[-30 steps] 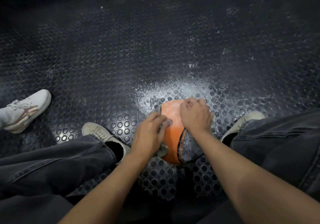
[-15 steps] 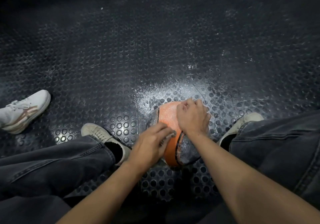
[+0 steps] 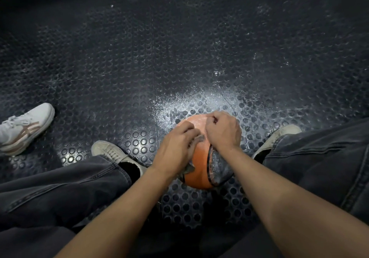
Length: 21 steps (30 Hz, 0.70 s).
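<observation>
Moved: left hand (image 3: pixel 174 148), with the cloth (image 3: pixel 188 169) bunched in its curled fingers, has slid from the ball's 8 o'clock flank up to 11 o'clock, just beside the right hand (image 3: pixel 223 132), whose fingers curl over the crown.
Reading: wiping probably now reaches the upper face.
Ball (image 3: pixel 199 171): orange, on the studded floor (image 3: pixel 139 68) between the feet.
Count: ball 1; cloth 1; hands 2; powder patch (image 3: pixel 189 100) 1, at 12 o'clock; white trainer (image 3: pixel 26 128) 1, at 9 o'clock.

Dark grey jeans (image 3: pixel 60 188), off-white lace-up sneakers (image 3: pixel 109 151)

Floor (image 3: pixel 179 48) beyond the ball (image 3: pixel 199 170) lies open; shoes (image 3: pixel 111 152) and legs (image 3: pixel 60 188) flank it.
</observation>
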Each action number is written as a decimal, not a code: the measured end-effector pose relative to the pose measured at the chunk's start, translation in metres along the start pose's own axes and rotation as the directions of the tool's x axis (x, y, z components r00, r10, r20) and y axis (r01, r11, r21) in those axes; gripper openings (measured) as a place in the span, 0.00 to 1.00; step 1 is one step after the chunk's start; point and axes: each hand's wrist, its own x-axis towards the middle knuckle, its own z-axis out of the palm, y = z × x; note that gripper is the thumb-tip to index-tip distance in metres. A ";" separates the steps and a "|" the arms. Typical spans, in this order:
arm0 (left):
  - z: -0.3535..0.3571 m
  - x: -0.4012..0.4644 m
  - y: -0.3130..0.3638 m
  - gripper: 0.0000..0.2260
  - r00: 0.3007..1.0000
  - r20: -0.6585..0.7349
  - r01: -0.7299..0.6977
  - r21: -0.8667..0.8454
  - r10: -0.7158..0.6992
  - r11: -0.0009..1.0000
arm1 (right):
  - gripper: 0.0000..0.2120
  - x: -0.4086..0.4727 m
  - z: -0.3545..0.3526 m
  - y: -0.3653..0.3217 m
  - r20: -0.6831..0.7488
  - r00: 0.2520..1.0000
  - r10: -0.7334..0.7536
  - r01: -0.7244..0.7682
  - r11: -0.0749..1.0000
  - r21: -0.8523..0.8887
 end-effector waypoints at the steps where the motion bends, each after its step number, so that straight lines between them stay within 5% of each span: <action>1: 0.000 -0.005 -0.002 0.08 1.000 0.009 -0.017 -0.010 0.017 1.000 | 0.12 0.000 0.001 -0.001 -0.009 1.000 0.005 -0.005 1.000 0.005; 5: -0.005 -0.024 0.002 0.12 0.980 0.161 -0.107 -0.041 0.112 0.993 | 0.12 0.002 0.002 -0.005 -0.077 0.995 0.063 -0.065 0.997 -0.032; 9: -0.006 0.013 -0.003 0.09 0.994 0.013 0.108 -0.015 -0.108 0.994 | 0.11 -0.009 0.003 -0.003 -0.014 0.998 0.060 -0.058 0.993 0.104; 14: -0.016 -0.016 -0.001 0.11 0.987 0.151 -0.052 -0.029 0.056 0.998 | 0.15 -0.019 0.011 -0.002 -0.048 0.998 0.052 -0.047 0.994 0.096; 18: -0.011 0.019 -0.007 0.09 0.997 0.063 0.032 0.046 -0.034 0.998 | 0.15 -0.016 0.007 -0.007 -0.018 0.997 0.070 -0.068 0.990 0.120; 21: -0.013 0.000 -0.007 0.11 0.990 0.136 -0.040 0.010 0.038 0.999 | 0.14 -0.012 0.007 -0.005 -0.023 0.994 0.105 -0.102 0.989 0.109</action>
